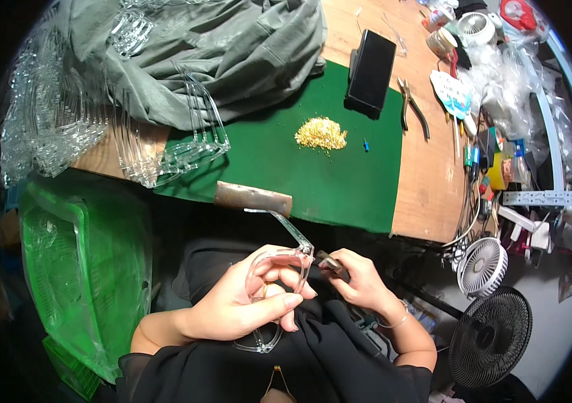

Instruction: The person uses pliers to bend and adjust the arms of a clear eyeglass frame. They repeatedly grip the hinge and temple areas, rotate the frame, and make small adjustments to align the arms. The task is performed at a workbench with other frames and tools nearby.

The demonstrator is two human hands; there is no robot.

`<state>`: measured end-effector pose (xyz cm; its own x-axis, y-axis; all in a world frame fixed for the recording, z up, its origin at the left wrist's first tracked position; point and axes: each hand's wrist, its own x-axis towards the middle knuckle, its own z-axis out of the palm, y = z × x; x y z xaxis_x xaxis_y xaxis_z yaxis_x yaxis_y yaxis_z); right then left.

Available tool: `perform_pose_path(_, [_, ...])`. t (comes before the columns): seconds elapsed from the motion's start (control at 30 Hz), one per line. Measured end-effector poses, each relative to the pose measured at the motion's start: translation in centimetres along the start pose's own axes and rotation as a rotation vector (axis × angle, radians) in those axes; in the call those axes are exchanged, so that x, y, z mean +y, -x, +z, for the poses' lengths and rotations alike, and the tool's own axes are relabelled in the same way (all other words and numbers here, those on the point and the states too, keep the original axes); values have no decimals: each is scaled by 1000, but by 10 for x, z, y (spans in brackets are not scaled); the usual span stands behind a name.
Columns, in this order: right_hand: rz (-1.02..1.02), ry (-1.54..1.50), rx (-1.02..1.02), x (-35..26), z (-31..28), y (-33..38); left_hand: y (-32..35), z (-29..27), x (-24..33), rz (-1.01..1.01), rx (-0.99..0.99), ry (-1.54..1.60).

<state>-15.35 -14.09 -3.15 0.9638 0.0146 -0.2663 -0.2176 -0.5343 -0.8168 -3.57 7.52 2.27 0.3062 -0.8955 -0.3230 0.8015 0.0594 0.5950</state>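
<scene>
A clear plastic eyeglass frame [304, 250] is gripped in my left hand [232, 305], fingers and thumb wrapped round its rim. One temple arm points up toward the table edge, and part of the frame hangs below the hand. My right hand [365, 282] is closed on a dark metal tool [332, 264], its tip close to the frame's hinge corner; the fingers cover most of it, so its exact kind is hidden. Both hands are above my lap, in front of the table. Beyond them lies a heap of small gold-coloured pieces [321, 133] on a green mat [353, 181].
A curved metal plate [253, 198] sits at the table's near edge. Clear frames [51, 114] and grey cloth [232, 60] fill the left side. A black phone [371, 72] and pliers [412, 111] lie far right. A green basket [84, 282] stands left, fans [491, 336] right.
</scene>
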Motion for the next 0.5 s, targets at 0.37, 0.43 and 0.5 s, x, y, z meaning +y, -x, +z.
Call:
perform_pose_path(0.37, [-237, -705, -11, -58, -12, -47, 1, -2, -15, 19, -2, 49])
perform_pose_path(0.43, [-235, -752, -35, -60, -11, -49, 0, -3, -13, 20, 10, 35])
perform_pose_path(0.5, [-217, -767, -32, -62, -10, -51, 0, -5, -13, 8, 7, 28])
